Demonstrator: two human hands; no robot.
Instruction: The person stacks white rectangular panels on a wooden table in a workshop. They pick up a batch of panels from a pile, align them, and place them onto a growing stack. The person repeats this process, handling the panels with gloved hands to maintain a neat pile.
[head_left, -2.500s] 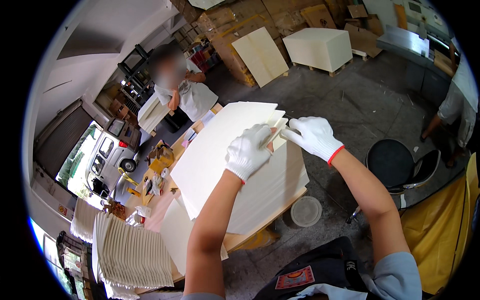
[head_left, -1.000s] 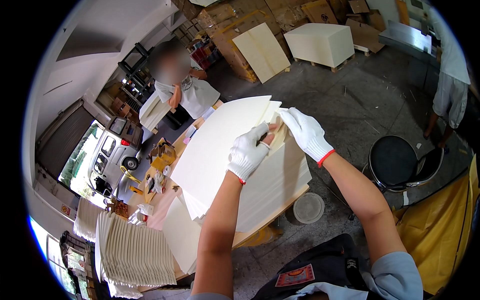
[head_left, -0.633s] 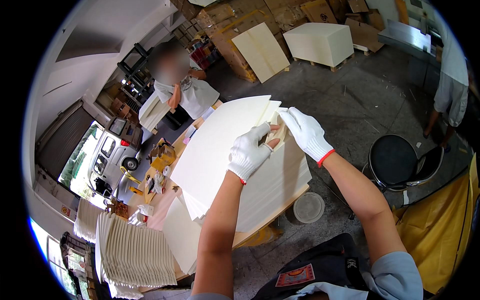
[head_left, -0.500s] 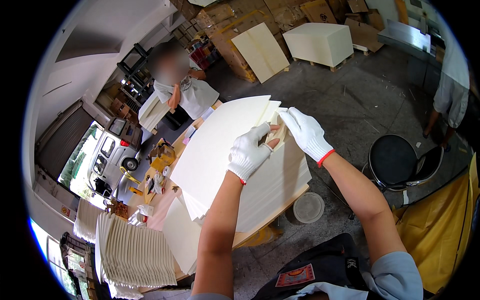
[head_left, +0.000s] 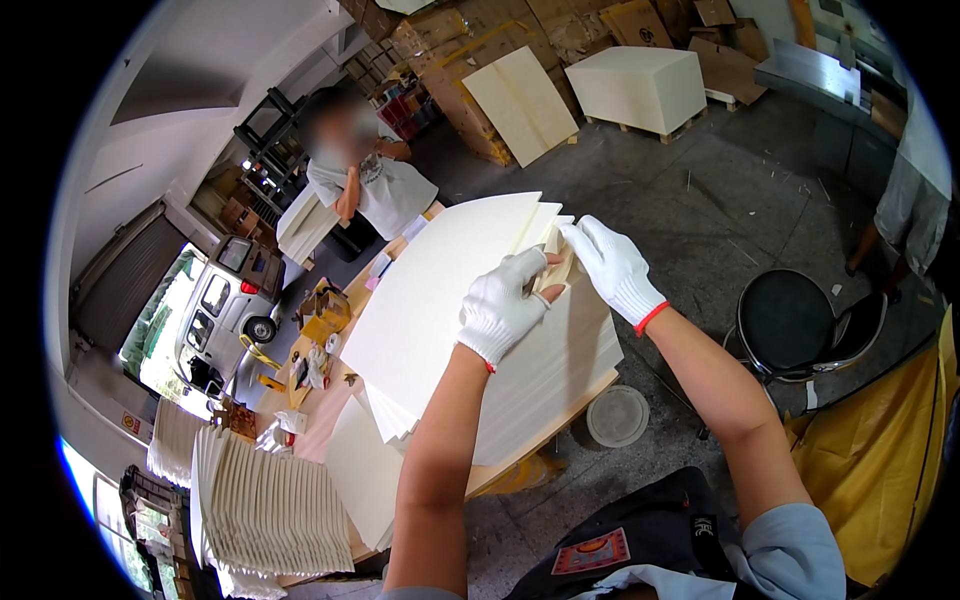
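Both hands wear white knit gloves with red cuff edging. On a tall stack of cream-coloured flat boards [head_left: 450,265], near the corner closest to the stool, a small pale strip [head_left: 567,268] lies between them. My left hand [head_left: 502,305] is over the boards, its thumb and a finger spread apart with bare tips pointing at the strip. From the other side, my right hand [head_left: 612,268] has its fingers pressed together against the strip's far end. What lies beneath the right fingertips is hidden. The top boards are fanned out slightly, their corners uneven.
Wavy-edged stacked cream sheets [head_left: 275,505] stand at lower left. Tools and a yellow box [head_left: 326,312] sit on the wooden table [head_left: 320,420]. A person [head_left: 375,185] is across it; another stands far right. A black stool [head_left: 787,322] and lidded bucket [head_left: 617,416] are at right.
My left hand has shifted very slightly at the strip, while my right hand stays nearly in place. The person at far right has moved a little to the right.
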